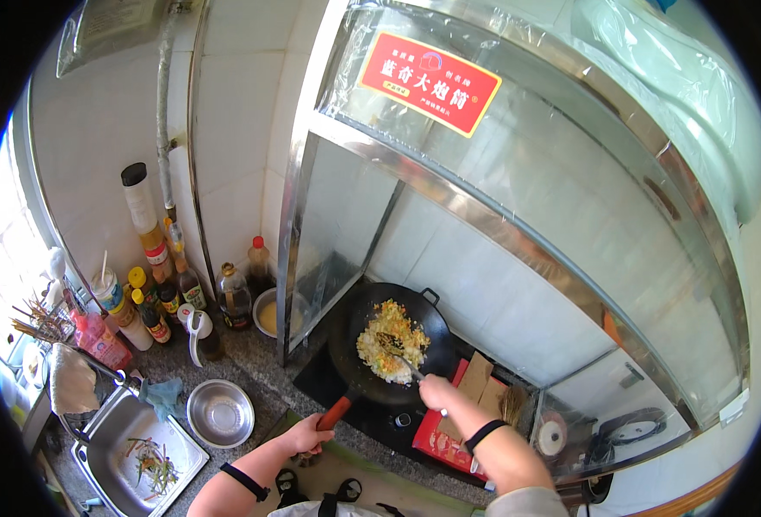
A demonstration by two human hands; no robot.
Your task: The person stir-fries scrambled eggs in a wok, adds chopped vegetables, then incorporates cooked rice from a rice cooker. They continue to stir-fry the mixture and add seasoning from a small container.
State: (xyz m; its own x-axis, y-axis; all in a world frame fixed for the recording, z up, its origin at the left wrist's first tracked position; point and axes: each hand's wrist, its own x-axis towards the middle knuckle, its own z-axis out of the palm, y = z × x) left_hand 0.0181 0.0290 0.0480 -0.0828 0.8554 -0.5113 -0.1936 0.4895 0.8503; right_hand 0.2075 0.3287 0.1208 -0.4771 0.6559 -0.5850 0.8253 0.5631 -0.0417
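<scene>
A black wok sits on the dark stove under a metal-and-glass hood. My left hand is wrapped around its reddish wooden handle. Inside the wok lies a heap of fried rice with bits of orange and yellow and a whiter patch near the front. My right hand grips a metal spatula, whose slotted-looking blade rests in the middle of the rice. The lower end of its handle is mostly covered by my hand.
A metal bowl stands between the stove and a steel sink holding vegetable scraps. Several sauce bottles line the wall, beside a bowl of yellowish liquid. Right of the wok lie a red box and cardboard. The hood's metal post rises at the stove's left.
</scene>
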